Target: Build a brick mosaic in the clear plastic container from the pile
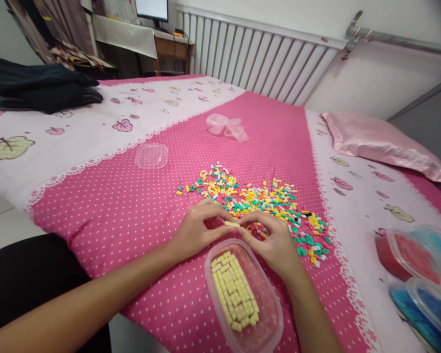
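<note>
My left hand and my right hand meet fingertip to fingertip above a clear oval plastic container. Both pinch a short row of pale yellow beads between them. Inside the container lie several rows of yellow beads packed side by side. Just beyond my hands, a loose pile of small yellow, green, white and pink beads is spread over the pink dotted bedspread.
A clear lid lies to the left of the pile, and empty clear tubs sit farther back. Lidded tubs of red and blue material stand at the right. A pink pillow lies beyond them, and dark folded clothing at far left.
</note>
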Demonstrator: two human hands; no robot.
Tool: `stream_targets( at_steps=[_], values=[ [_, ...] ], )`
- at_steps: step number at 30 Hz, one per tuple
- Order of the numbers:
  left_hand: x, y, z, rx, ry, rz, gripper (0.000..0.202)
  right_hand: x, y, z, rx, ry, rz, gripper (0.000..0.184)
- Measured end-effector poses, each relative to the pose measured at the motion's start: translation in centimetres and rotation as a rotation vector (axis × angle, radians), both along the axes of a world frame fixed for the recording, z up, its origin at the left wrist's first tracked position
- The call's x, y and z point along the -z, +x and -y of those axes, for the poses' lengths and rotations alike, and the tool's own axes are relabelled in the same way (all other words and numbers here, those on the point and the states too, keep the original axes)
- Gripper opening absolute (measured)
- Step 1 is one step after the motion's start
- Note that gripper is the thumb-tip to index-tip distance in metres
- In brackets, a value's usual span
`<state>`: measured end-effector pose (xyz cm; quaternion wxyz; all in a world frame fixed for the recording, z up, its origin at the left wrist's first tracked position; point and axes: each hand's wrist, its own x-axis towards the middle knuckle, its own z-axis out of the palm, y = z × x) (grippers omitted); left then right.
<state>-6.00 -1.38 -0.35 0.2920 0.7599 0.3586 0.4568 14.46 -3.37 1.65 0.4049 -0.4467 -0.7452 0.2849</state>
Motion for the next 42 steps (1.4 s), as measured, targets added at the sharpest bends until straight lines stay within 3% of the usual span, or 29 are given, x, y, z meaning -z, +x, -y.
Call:
stream_targets(
  at_steps=[24, 28, 33, 42],
  values=[
    [-0.21, 0.04, 0.05, -0.049, 0.013, 0.005, 0.008, 0.21, 0.50, -0.27, 0.057, 0.010, -0.015, 0.004],
    [-0.25, 0.11, 0.11, -0.066, 0.031, 0.014, 0.010, 0.20, 0.36, -0.27, 0.022, 0.018, -0.006, 0.014],
    [-0.05, 0.12, 0.11, -0.037, 0.048, -0.004, 0.005, 0.13, 0.07, -0.15, 0.017, 0.027, 0.001, 0.004],
    [0.23, 0.01, 0.01, -0.025, 0.070, -0.002, 0.004, 0.04, -0.20, 0.03, 0.025, 0.045, -0.013, 0.003]
  ],
)
